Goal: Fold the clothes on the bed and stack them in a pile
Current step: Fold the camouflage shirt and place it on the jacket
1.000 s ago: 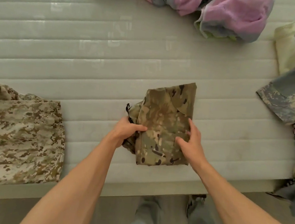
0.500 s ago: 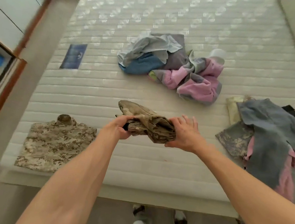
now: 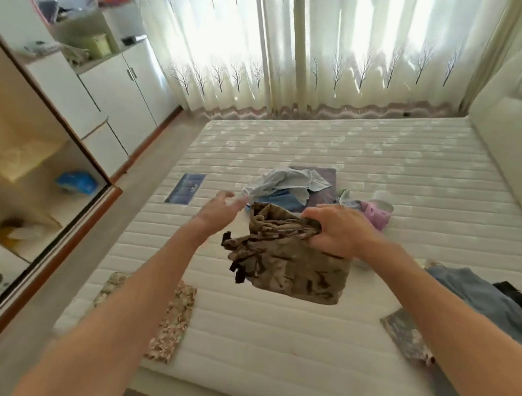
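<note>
**Kid:** What are your hands doing?

**Me:** My right hand [image 3: 336, 231] is squeezed tight on the top edge of the brown camo top [image 3: 291, 264]. It is folded up and hangs in the air over the bed [image 3: 388, 167]. My left hand [image 3: 219, 207] holds nothing. Its fingers are spread out, just beside the top.

**Kid:** Is the top touching the bed?

**Me:** No. It dangles from my right hand, above the front part of the bed.

**Kid:** How much have you done?

**Me:** Not much, I think. One folded sandy camo piece [image 3: 172, 318] lies flat near the front left edge of the bed, partly hidden by my arm. That looks like the start of the pile. The top in my hand is folded too, so I guess it goes on there next.

**Kid:** And what is left?

**Me:** Lots! A messy heap of blue and grey clothes [image 3: 291, 185] sits in the middle of the bed, with a pink thing [image 3: 376, 213] just beside it. More clothes lie at the right edge: a grey camo piece [image 3: 407, 334] and some blue-grey cloth [image 3: 477, 297]. None of those look folded, so most of the job is still to do.
</note>
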